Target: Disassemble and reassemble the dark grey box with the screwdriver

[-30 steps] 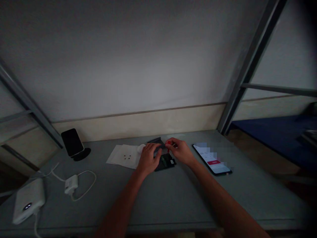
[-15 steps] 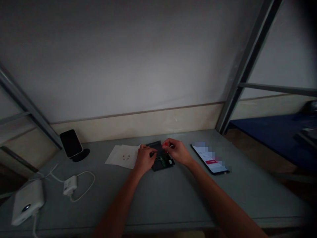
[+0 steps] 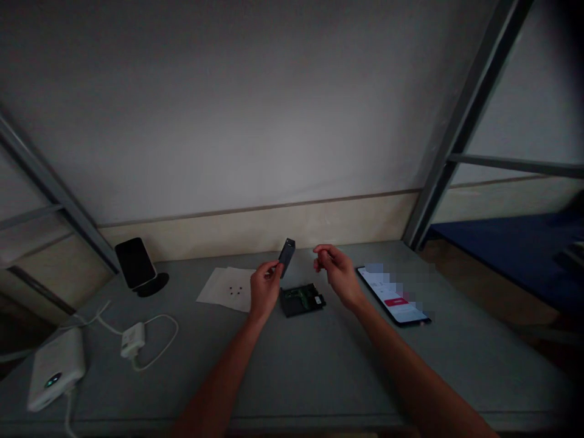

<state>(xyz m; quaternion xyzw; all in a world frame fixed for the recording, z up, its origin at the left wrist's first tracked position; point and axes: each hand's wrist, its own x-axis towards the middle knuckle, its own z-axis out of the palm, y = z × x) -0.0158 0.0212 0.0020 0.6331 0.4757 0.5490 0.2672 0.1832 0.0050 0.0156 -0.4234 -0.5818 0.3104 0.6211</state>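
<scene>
My left hand (image 3: 263, 289) pinches a thin dark cover plate (image 3: 287, 255) and holds it tilted up above the table. Below it lies an opened dark device (image 3: 302, 300) with a green circuit board showing. My right hand (image 3: 336, 272) hovers just right of the plate, its fingers curled together; whether it holds the small red item seen earlier is unclear. A white paper sheet (image 3: 223, 286) with several tiny screws (image 3: 235, 290) lies to the left of my left hand.
A lit smartphone (image 3: 393, 296) lies right of the device. At the left are a dark phone on a round stand (image 3: 135, 264), a white charger with cable (image 3: 132, 340) and a white power bank (image 3: 53, 375). A slanted metal frame post (image 3: 456, 131) rises at the back right.
Both hands were on the device; now my left hand has lifted the dark cover plate off it, and my right hand has risen clear of the device.
</scene>
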